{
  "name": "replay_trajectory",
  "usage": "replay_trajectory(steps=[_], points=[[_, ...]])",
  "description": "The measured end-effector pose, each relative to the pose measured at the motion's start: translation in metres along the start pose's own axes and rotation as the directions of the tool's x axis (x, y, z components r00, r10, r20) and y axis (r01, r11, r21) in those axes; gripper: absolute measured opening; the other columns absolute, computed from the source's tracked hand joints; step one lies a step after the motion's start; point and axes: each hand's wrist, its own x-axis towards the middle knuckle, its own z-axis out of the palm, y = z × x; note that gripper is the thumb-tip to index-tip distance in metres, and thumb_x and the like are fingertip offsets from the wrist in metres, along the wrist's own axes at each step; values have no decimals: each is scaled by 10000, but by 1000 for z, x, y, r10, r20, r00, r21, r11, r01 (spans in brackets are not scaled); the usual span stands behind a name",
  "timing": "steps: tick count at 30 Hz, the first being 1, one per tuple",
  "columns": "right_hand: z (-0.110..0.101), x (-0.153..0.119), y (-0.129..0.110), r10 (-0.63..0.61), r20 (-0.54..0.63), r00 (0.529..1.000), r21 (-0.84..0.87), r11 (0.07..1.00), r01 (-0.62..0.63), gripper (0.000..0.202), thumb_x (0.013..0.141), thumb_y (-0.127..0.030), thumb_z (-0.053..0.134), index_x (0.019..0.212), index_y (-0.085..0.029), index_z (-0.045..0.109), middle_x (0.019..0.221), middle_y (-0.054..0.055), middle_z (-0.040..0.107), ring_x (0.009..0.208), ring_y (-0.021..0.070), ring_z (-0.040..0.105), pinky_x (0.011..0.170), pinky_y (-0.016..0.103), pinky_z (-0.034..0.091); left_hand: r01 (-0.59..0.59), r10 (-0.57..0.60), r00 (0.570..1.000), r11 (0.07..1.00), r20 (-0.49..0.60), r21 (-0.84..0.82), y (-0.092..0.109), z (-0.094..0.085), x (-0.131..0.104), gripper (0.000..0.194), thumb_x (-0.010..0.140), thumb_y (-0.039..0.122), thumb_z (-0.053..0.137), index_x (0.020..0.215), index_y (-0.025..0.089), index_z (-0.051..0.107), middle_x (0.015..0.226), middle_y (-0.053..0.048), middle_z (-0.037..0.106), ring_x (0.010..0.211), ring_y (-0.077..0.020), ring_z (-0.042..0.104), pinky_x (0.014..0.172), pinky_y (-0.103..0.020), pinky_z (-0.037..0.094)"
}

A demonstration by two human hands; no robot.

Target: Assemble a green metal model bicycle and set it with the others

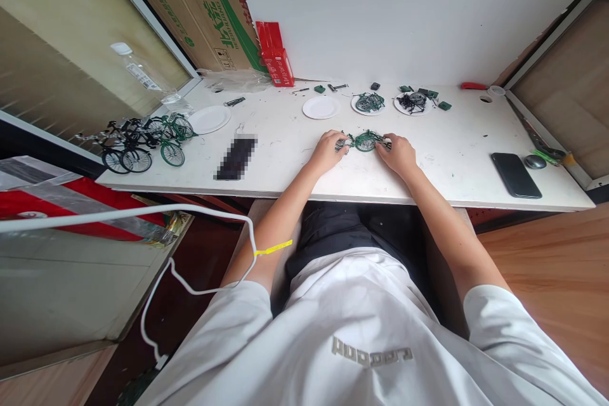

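Observation:
A small green model bicycle (365, 141) lies on the white table between my two hands. My left hand (329, 149) has its fingers closed on the bicycle's left end. At the opposite end, my right hand (398, 153) pinches the bicycle near its right wheel. Behind them stand a bare white plate (321, 108), a plate with green bicycle parts (369, 103) and a plate with black parts (413, 103). Small green pieces lie around the plates.
Several black and green model bicycles (137, 143) stand at the left, beside another white plate (210, 119) and a pixelated dark object (236, 157). A phone (516, 175) lies right. A red box (276, 57) and plastic bottle (143, 75) are behind. A white cable (190, 208) crosses the lower left.

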Motion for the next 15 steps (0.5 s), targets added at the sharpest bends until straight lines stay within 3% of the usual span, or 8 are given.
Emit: replay_trajectory(steps=[7, 15], points=[[0, 11, 11, 87, -23, 996, 68, 994, -85, 363, 1067, -408, 602, 1266, -204, 827, 1184, 168, 864, 1120, 388, 774, 873, 460, 589, -13, 9, 998, 998, -63, -61, 4, -4, 0, 284, 950, 175, 805, 1214, 269, 762, 1441, -113, 706, 1408, -269, 718, 1343, -512, 555], [-17, 15, 23, 159, -53, 986, 24, 987, -158, 386, 1074, -349, 578, 1314, -179, 828, 1259, 194, 854, 1184, 412, 762, 957, 497, 595, -49, 35, 994, 990, -104, -133, 4, -3, 1, 273, 951, 157, 790, 1206, 252, 772, 1407, -123, 656, 1356, -256, 717, 1181, -455, 649]])
